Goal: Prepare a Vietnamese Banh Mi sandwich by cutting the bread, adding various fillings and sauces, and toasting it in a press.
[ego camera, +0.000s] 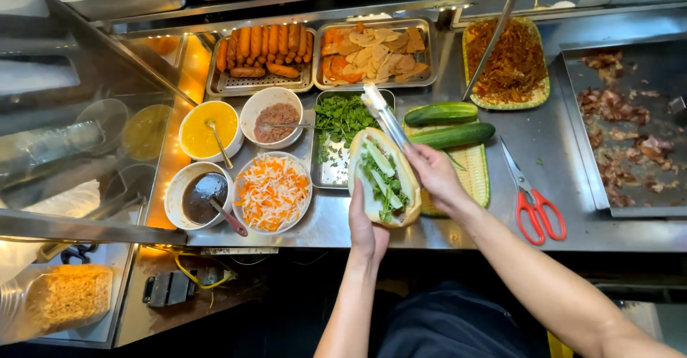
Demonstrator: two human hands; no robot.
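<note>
My left hand holds an opened bread roll from below; the roll is filled with green herbs and cucumber strips. My right hand grips metal tongs, whose tips point up over the steel tray of green herbs. The roll hangs above the steel counter, just right of the bowl of shredded carrot and white radish.
Behind stand a tray of sausages, a tray of sliced meat and a basket of shredded dried meat. Two cucumbers lie on a woven mat. Red scissors, a griddle, sauce bowls surround.
</note>
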